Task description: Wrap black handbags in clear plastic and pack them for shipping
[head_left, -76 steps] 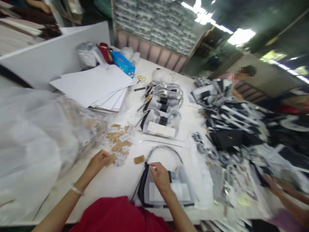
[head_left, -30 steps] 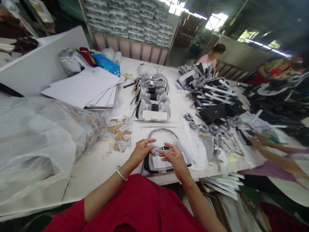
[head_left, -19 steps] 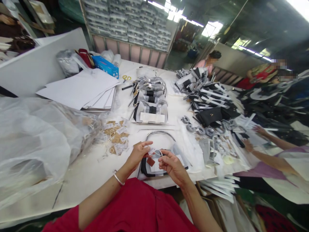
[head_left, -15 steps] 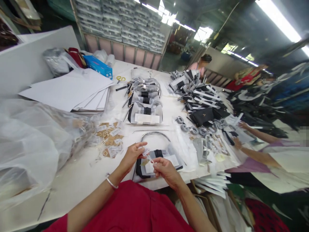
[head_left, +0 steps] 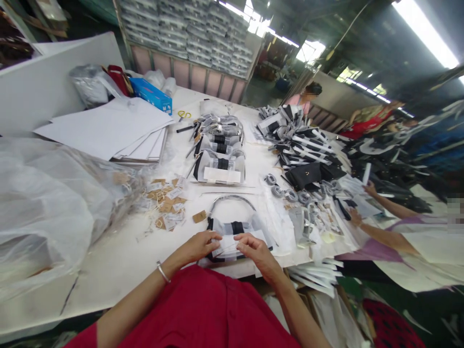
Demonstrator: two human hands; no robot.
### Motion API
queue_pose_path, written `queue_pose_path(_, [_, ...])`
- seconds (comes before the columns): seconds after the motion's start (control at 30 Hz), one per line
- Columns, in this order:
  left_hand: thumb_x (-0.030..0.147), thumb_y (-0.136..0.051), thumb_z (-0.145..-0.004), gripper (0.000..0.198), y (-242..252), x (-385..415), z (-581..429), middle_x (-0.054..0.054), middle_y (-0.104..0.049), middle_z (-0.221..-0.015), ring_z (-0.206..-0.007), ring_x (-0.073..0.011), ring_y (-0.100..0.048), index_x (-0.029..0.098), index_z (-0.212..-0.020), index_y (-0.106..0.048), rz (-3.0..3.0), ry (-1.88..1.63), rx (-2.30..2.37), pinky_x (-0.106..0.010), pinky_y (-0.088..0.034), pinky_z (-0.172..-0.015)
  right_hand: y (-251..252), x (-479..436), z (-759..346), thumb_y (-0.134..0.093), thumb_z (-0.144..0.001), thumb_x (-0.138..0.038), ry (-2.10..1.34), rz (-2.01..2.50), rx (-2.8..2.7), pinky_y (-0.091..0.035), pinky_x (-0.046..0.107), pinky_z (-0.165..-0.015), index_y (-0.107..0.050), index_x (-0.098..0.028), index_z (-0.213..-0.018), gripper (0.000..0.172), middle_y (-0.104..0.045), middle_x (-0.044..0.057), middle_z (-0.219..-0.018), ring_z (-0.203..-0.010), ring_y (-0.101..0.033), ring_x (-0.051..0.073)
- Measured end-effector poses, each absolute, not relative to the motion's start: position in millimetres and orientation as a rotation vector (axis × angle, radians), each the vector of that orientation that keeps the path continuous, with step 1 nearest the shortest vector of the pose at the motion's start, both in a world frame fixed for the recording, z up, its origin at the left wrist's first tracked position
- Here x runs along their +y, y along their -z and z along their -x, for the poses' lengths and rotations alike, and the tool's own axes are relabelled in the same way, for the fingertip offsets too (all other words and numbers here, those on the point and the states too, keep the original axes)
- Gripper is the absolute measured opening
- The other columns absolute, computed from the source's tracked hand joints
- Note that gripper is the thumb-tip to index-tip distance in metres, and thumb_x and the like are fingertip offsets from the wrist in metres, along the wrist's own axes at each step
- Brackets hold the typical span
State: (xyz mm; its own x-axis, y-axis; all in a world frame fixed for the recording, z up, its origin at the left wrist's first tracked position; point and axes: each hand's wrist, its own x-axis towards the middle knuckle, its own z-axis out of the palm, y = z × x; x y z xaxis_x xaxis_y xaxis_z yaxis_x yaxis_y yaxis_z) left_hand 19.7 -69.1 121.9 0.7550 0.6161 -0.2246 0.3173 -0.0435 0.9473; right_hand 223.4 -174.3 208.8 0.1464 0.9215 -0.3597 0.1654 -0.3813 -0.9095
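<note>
A wrapped black bag (head_left: 237, 231) with a curved handle lies on the white table (head_left: 119, 261) right in front of me. My left hand (head_left: 198, 245) is closed in a pinch at the bag's near left edge. My right hand (head_left: 256, 250) is pinched too, just right of it. A thin string (head_left: 227, 247) runs between the two hands, and both grip it. A small brown tag (head_left: 199, 217) lies on the table left of the bag's handle. A scatter of brown and white tags (head_left: 165, 203) sits further left.
A row of wrapped bags (head_left: 219, 154) stands behind. White card sheets (head_left: 108, 130), a blue box (head_left: 151, 95) and yellow scissors (head_left: 184, 114) lie at the back left. A big clear plastic bag (head_left: 47, 203) fills the left. Another person's hands (head_left: 357, 217) work at the right among black bags (head_left: 308, 154).
My hands have come down to the bag's near edge and now stretch a string between them. The camera has shifted slightly. The person at the right has lifted one hand.
</note>
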Motion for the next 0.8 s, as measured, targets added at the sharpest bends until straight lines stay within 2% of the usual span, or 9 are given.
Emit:
queue_pose_path(0.1, [0.035,-0.068,-0.075,0.039,-131,-74,-22,-0.011,-0.054,-0.139,-0.127,-0.0311,-0.05,0.024,-0.113,-0.07,-1.794,-0.303,0.749,-0.042,-0.038,-0.106,-200,-173,-226,-0.069,-0.076,-0.05,-1.257,1.725,-1.189,-0.045,0.035,-0.086,-0.068,-0.019,-0.069,0.032,-0.065,0.01,-0.116,-0.102,-0.06,0.024])
queue_pose_path(0.17, [0.038,-0.073,-0.072,0.047,-141,-79,-33,-0.011,-0.047,-0.145,-0.133,-0.032,-0.043,0.025,-0.117,-0.068,-1.778,-0.313,0.639,-0.042,-0.035,-0.109,-193,-171,-228,-0.068,-0.077,-0.052,-1.233,1.699,-1.236,-0.045,0.037,-0.089,-0.069,-0.02,-0.07,0.034,-0.065,0.011,-0.116,-0.106,-0.06,0.026])
queue_pose_path(0.23, [0.042,-0.073,-0.073,0.043,-150,-86,-48,-0.01,-0.057,-0.135,-0.124,-0.0295,-0.052,0.023,-0.111,-0.07,-1.724,-0.343,0.518,-0.037,-0.04,-0.103,-188,-168,-232,-0.068,-0.077,-0.053,-1.209,1.656,-1.25,-0.043,0.039,-0.092,-0.07,-0.02,-0.069,0.034,-0.066,0.012,-0.116,-0.109,-0.059,0.027])
queue_pose_path(0.3, [0.046,-0.065,-0.08,0.032,-155,-95,-64,-0.007,-0.068,-0.111,-0.102,-0.0236,-0.061,0.021,-0.099,-0.072,-1.657,-0.338,0.462,-0.031,-0.046,-0.09,-184,-164,-238,-0.069,-0.076,-0.052,-1.234,1.619,-1.198,-0.041,0.04,-0.096,-0.07,-0.02,-0.068,0.034,-0.066,0.012,-0.117,-0.111,-0.058,0.027])
queue_pose_path(0.4, [0.049,-0.046,-0.092,0.039,-156,-105,-76,-0.003,-0.069,-0.083,-0.076,-0.0166,-0.061,0.018,-0.085,-0.07,-1.566,-0.231,0.485,-0.026,-0.047,-0.076,-181,-157,-251,-0.073,-0.073,-0.053,-1.356,1.566,-0.988,-0.042,0.039,-0.095,-0.073,-0.019,-0.076,0.034,-0.069,0.01,-0.113,-0.104,-0.06,0.026])
queue_pose_path(0.5, [0.054,-0.039,-0.093,0.048,-151,-109,-72,-0.004,-0.069,-0.082,-0.077,-0.016,-0.06,0.016,-0.081,-0.065,-1.479,-0.236,0.625,-0.026,-0.046,-0.077,-175,-150,-263,-0.076,-0.07,-0.055,-1.455,1.48,-0.782,-0.045,0.035,-0.086,-0.074,-0.019,-0.088,0.04,-0.071,0.009,-0.103,-0.097,-0.06,0.024])
queue_pose_path(0.67, [0.062,-0.036,-0.09,0.052,-137,-93,-49,-0.005,-0.068,-0.086,-0.086,-0.0184,-0.061,0.017,-0.079,-0.059,-1.383,-0.387,0.846,-0.028,-0.046,-0.083,-159,-144,-262,-0.079,-0.066,-0.054,-1.578,1.382,-0.705,-0.046,0.03,-0.074,-0.074,-0.018,-0.082,0.04,-0.07,0.007,-0.09,-0.087,-0.061,0.02])
queue_pose_path(0.8, [0.051,-0.03,-0.09,0.044,-119,-69,-23,-0.003,-0.065,-0.075,-0.077,-0.0192,-0.061,0.02,-0.071,-0.054,-1.632,-0.298,1.212,-0.031,-0.047,-0.08,-150,-130,-262,-0.078,-0.066,-0.055,-1.633,1.397,-0.756,-0.047,0.03,-0.071,-0.072,-0.017,-0.08,0.041,-0.069,0.006,-0.081,-0.082,-0.063,0.02])
